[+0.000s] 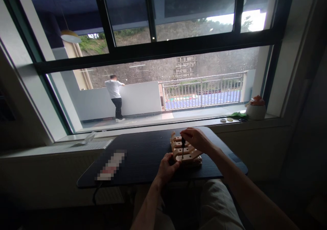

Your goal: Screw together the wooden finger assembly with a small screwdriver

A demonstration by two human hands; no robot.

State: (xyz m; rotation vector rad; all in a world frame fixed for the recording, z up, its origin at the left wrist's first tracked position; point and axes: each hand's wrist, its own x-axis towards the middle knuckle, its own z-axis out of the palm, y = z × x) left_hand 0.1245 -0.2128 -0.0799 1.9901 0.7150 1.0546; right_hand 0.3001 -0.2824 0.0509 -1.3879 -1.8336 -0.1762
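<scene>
On the dark table (143,155) rests a light wooden piece (190,157) with a row of curved, hook-like parts that have dark holes. My right hand (196,138) is closed around the handle of a screwdriver (183,143), which stands nearly upright. The screwdriver's tip meets the nearest wooden part at a small greenish spot. My left hand (167,168) grips the near left end of the wooden piece, its fingers and thumb against the edge. The underside of the piece is hidden.
A blurred-out flat item (112,165) lies at the table's left. Along the windowsill (270,117) are a white pot (256,110) with an orange top, a green cloth (237,115), tape rolls (223,120) and clear plastic (88,138). Outside the window stands a person (114,92).
</scene>
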